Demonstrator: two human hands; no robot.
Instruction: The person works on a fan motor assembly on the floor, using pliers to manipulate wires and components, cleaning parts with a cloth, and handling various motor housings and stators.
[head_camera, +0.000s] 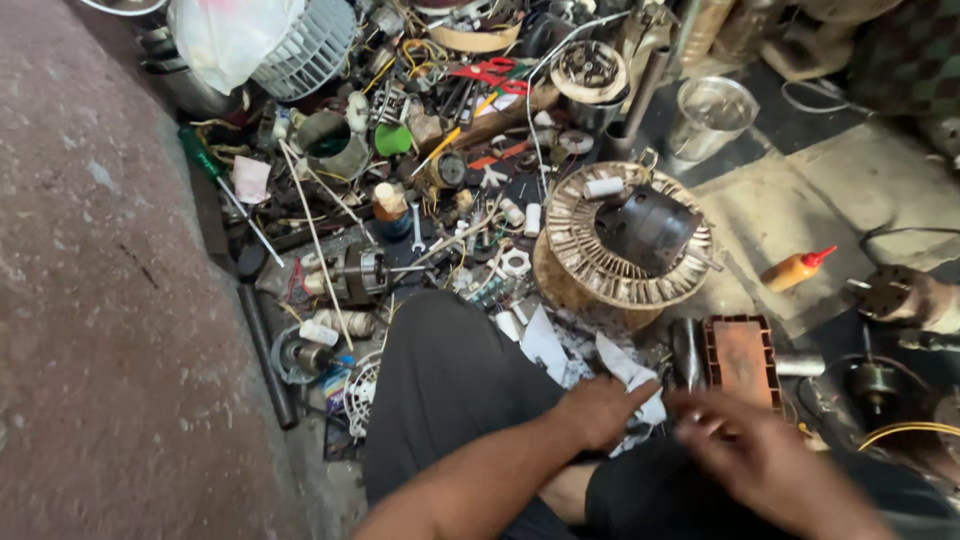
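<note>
My left hand (597, 409) rests over my knee in dark trousers, its fingers pinching a crumpled white paper or cloth (628, 375). My right hand (757, 457) is blurred with motion just to the right, fingers spread toward that white piece; I cannot tell whether it grips anything. A round motor stator ring with a dark housing (628, 237) sits on the floor just beyond my hands.
A brick-coloured rectangular block (741, 358) lies right of my hands. An orange squeeze bottle (796, 269), a metal cup (708, 117), a small motor (357, 275), a green-handled screwdriver (217, 174), a white fan wheel (308, 47) and several scattered parts fill the floor. A rough wall (100, 300) stands left.
</note>
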